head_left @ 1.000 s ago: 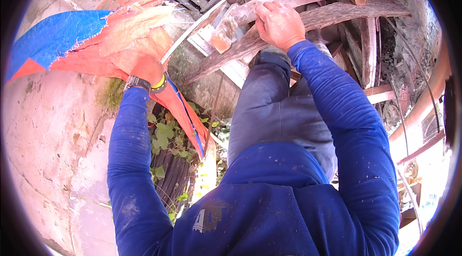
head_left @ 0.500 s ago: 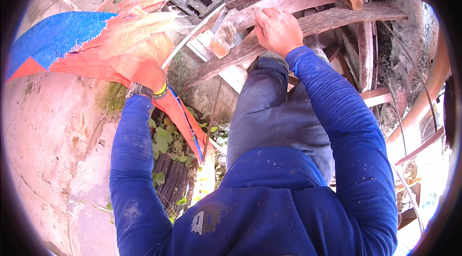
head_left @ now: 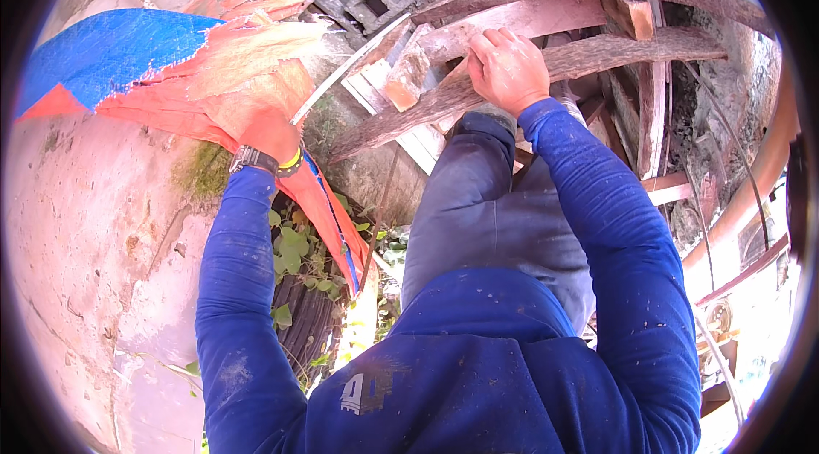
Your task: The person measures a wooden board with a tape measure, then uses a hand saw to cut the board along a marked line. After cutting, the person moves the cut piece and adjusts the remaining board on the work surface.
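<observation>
Between torn tarp (head_left: pixel 200 78) and weathered timber (head_left: pixel 636 47), two hands work apart.
Left hand (head_left: pixel 271 134) at one tarp, leftward; right hand (head_left: pixel 509 72) curled over one timber, ahead (whether either clamps, I cannot tell). Bracing seems the step; moving next calls for firm hold.

A worn, pale grey print (head_left: pixel 354 392) marked the left front of a person's dark blue top (head_left: pixel 478 386), its blocky shape fading into a darker, patchy area on its right side. No word, number or sign could be read in it. Any marking on the wristwatch (head_left: pixel 245 158) at the person's left cuff was too small to make out.
</observation>
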{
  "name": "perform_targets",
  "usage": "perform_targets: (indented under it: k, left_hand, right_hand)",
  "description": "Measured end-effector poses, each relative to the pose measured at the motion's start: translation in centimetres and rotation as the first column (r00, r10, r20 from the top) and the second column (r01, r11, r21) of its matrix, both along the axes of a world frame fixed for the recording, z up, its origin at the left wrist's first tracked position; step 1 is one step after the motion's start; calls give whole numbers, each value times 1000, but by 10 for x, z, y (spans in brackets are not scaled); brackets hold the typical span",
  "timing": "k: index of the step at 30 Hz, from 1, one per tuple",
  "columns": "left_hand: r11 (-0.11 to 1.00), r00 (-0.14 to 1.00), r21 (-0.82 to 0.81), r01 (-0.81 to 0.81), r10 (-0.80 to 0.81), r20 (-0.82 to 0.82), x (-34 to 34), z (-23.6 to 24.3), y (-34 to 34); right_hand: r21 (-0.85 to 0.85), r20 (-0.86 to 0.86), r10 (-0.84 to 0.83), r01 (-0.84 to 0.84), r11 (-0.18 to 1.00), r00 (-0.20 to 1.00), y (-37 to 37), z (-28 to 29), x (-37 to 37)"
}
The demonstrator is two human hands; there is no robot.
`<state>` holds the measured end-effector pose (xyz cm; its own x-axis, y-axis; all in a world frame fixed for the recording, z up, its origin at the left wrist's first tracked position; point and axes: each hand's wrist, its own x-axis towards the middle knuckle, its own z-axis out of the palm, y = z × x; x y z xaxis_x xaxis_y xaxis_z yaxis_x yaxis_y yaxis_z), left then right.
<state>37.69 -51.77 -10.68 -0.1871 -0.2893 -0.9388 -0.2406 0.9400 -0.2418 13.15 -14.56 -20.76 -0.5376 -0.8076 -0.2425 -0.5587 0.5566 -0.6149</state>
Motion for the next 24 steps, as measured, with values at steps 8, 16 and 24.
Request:
perform_targets:
  k: [8,16,24]
  left_hand:
    - [991,991,-34,-127,126,-38,-29,18,14]
    - [947,949,-84,-311,305,-83,-46,34,20]
    - [933,925,-69,-353,337,-173,-48,66,25]
  right_hand:
    - [-73,-14,-50,49,996,999,-5,3,0]
    - [-10,-41,-9,9,1000,999,-8,5,5]
    - [39,-65,37,-35,999,997,-10,2,7]
